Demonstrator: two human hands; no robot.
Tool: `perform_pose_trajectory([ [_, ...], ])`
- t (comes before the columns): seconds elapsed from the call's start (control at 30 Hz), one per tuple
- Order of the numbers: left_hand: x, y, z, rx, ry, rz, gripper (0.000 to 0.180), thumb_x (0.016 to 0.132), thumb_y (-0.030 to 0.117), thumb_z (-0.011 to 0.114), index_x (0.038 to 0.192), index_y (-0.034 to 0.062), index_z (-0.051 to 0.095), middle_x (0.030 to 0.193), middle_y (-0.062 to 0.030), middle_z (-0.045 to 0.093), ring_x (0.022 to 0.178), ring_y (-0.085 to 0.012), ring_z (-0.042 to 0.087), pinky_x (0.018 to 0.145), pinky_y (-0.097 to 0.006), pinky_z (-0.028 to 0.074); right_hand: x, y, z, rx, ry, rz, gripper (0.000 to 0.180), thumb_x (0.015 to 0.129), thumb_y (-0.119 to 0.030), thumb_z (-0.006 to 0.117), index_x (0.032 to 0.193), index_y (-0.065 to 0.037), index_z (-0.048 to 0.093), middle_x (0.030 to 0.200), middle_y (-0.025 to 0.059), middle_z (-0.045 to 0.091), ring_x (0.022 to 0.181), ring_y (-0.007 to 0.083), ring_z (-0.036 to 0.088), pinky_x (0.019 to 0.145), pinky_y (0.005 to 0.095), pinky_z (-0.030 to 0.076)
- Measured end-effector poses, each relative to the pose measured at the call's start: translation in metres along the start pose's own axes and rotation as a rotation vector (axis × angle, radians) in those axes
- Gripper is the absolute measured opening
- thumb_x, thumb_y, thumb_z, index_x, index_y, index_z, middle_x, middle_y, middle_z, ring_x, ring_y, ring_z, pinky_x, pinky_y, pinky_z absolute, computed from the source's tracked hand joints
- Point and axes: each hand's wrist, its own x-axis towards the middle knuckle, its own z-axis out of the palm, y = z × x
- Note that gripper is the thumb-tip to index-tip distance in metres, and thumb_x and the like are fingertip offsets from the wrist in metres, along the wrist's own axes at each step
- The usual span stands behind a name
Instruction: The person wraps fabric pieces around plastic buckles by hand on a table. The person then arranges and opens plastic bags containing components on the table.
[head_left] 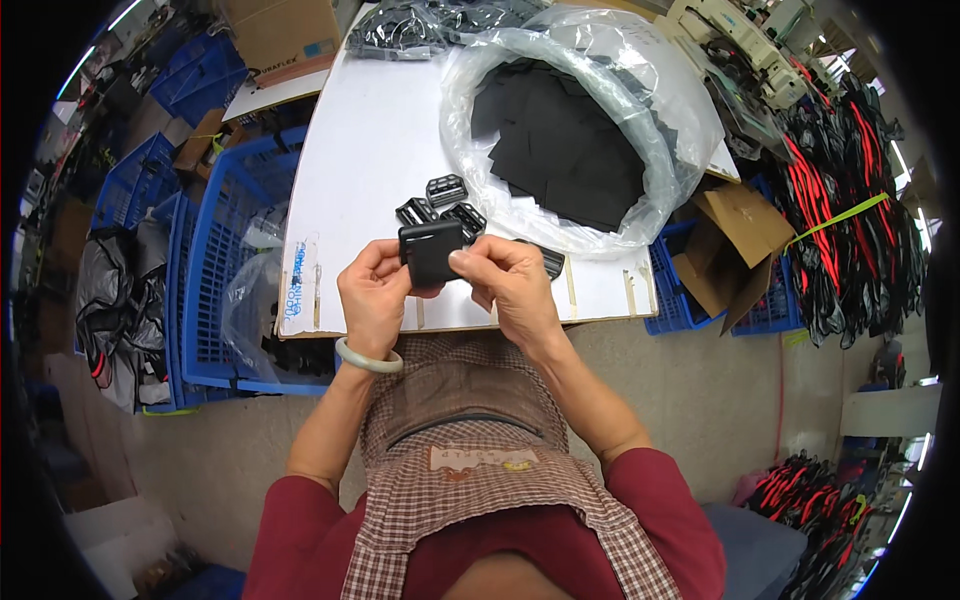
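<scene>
My left hand [374, 292] and my right hand [512, 280] together hold a square black fabric piece [432, 252] above the near edge of the white table [360, 160]. A black plastic buckle sits along its top edge between my fingers. Three loose black buckles [446, 189] lie on the table just beyond my hands. Another black buckle [551, 262] peeks out past my right hand. A pale bangle circles my left wrist.
A clear plastic bag [640, 90] full of black fabric squares lies open at the table's far right. More black buckles in a bag [400, 30] sit at the far edge. Blue crates [215, 270] stand left; cardboard boxes [735, 240] and black-red straps [850, 210] stand right.
</scene>
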Motion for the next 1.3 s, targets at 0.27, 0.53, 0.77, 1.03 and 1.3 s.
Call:
perform_pose_trajectory([
  [0.27,-0.011,-0.011,-0.002,0.129,-0.05,0.22,0.017,0.081,-0.009,0.06,0.098,-0.0078,0.06,0.084,-0.0111,0.067,0.073,-0.0145,0.066,0.063,-0.026,0.057,-0.004,-0.008,0.004,0.233,0.188,0.031,0.023,0.083,-0.006,0.064,0.062,-0.004,0.053,0.055,-0.0035,0.044,0.042,0.0026,0.033,0.038,0.0185,0.027],
  [0.53,-0.009,-0.005,0.003,0.154,-0.015,0.205,0.022,0.081,-0.008,0.062,0.103,-0.0061,0.062,0.085,-0.0081,0.067,0.076,-0.0104,0.064,0.068,-0.021,0.053,-0.014,-0.007,0.004,0.146,0.043,0.059,0.023,0.081,-0.005,0.063,0.061,-0.006,0.052,0.055,-0.0035,0.046,0.042,0.0021,0.037,0.037,0.0185,0.028],
  [0.77,-0.008,-0.009,0.001,0.239,-0.08,0.352,0.023,0.077,-0.01,0.063,0.098,-0.0033,0.065,0.086,-0.0063,0.066,0.07,-0.0076,0.06,0.06,-0.02,0.049,-0.018,-0.009,0.009,0.259,0.214,-0.009,0.023,0.084,-0.004,0.061,0.064,-0.006,0.051,0.055,-0.0042,0.042,0.042,0.003,0.033,0.039,0.0196,0.027],
  [1.03,-0.019,0.009,0.016,0.074,-0.273,0.311,0.063,0.074,-0.012,0.066,0.13,-0.0067,0.039,0.121,-0.0186,0.051,0.109,-0.0222,0.055,0.092,-0.031,0.051,-0.021,-0.005,0.001,-0.083,0.16,-0.11,0.021,0.085,-0.018,0.069,0.081,-0.002,0.056,0.059,-0.0014,0.052,0.048,0.0027,0.049,0.041,0.0152,0.035],
  [1.3,-0.028,0.009,0.005,0.054,-0.282,0.1,0.064,0.077,-0.011,0.064,0.133,-0.0088,0.033,0.103,-0.017,0.06,0.094,-0.0199,0.063,0.083,-0.027,0.055,-0.01,0.001,-0.01,-0.371,0.105,-0.381,0.014,0.083,-0.006,0.068,0.09,0.0,0.058,0.069,0.0,0.058,0.056,0.0036,0.051,0.049,0.0162,0.04],
])
